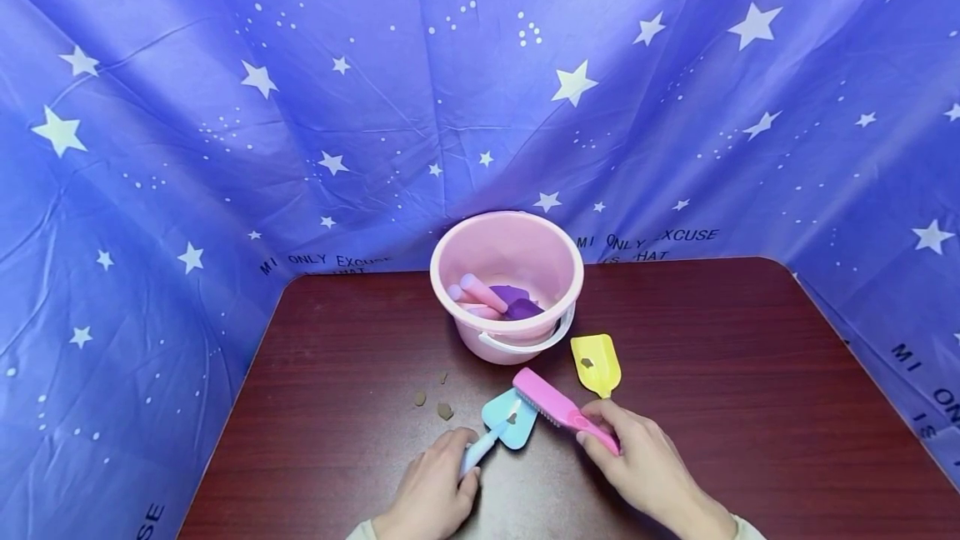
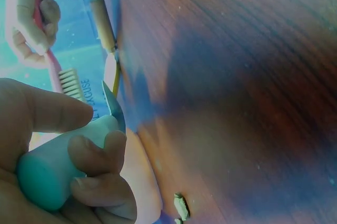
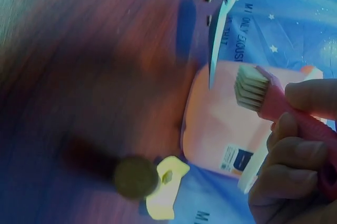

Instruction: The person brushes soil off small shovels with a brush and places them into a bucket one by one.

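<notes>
- Pale blue shovel (image 1: 519,432) is over the near middle part of the surface (image 1: 352,340); its long axis is slanting, and the blade points away from the person and to the right.
- Left hand (image 1: 435,482): the grip is closed around the shovel's handle.
- Pink brush (image 1: 553,403) slants oppositely, its head pointing away and to the left, above one corner of the blade; contact I cannot tell. Right hand (image 1: 641,461) has its grip clamped on the brush handle.
- One brown piece (image 1: 512,418) is on the blue blade; three brown crumbs (image 1: 445,412) lie left of it.
- Pink bucket (image 1: 480,344), with tools inside, stands just behind the brush head.
- Yellow shovel (image 1: 600,373) lies near the bucket, to the right; the right hand partly hides its handle.
- Starry blue cloth (image 1: 405,107) hangs behind.
</notes>
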### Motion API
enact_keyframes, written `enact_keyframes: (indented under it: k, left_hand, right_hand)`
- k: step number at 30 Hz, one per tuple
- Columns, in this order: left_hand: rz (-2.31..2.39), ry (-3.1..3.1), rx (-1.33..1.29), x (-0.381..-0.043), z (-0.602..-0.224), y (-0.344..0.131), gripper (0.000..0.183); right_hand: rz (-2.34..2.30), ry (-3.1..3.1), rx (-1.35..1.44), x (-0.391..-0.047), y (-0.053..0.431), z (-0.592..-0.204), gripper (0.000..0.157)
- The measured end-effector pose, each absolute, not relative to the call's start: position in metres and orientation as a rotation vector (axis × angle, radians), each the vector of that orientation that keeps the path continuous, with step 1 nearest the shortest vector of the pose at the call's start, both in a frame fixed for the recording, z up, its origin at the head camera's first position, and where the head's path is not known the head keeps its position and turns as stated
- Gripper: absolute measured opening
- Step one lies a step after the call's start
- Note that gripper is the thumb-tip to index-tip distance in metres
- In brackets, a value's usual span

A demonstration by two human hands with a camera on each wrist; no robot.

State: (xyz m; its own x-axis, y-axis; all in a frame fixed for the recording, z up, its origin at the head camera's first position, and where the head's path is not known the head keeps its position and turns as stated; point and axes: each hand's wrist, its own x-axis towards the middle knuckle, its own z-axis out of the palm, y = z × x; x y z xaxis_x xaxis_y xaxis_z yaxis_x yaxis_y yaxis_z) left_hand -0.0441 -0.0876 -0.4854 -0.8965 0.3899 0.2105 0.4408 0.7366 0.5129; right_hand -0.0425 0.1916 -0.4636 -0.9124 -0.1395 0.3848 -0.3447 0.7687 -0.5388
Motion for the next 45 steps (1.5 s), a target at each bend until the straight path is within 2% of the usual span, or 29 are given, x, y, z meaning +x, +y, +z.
enact_keyframes:
  k: [18,27,45]
  left_hand:
    - [-0.905,-2.837,-0.654,-0.044,-0.479,-0.093,0.027]
    - [-0.901,-2.833,-0.655,-0.043,-0.477,-0.095,0.028]
    - [-0.866,-2.814,-0.717,-0.040,-0.479,-0.101,0.027]
  right_hand:
    - [1.034,-2.476,0.693,-0.036,0.167,-0.474,0.031]
    - [1.161,-2.521,0.738,-0.029,0.158,-0.477,0.026]
    - [0.917,-2.569,0.639,-0.033,0.155,-0.495,0.026]
